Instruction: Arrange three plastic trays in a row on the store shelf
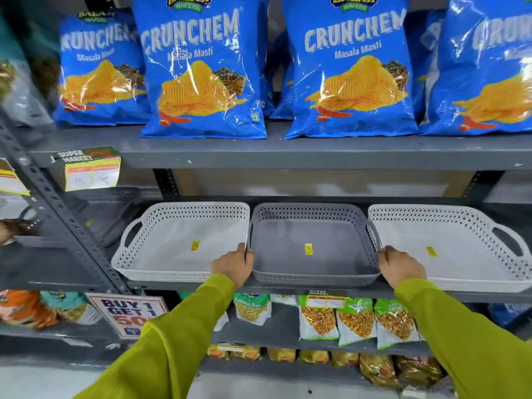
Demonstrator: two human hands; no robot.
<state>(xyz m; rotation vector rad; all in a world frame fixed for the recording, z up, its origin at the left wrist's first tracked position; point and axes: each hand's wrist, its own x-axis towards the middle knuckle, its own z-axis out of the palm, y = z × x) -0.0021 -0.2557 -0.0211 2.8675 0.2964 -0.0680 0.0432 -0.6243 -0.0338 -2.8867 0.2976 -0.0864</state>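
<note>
Here, grey tray (313,249) between white trays, hands seemingly gripping its handles.

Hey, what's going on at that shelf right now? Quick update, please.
Both hands, left and right, gripping grey tray by its sides. White trays left and right, all three in a row. Nothing in the way.

left hand (233,264): grip closed, arm extended | right hand (400,266): grip closed, arm extended

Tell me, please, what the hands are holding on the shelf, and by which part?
Both hands grip the grey tray: left hand on its left side handle, right hand on its right side handle.
</note>
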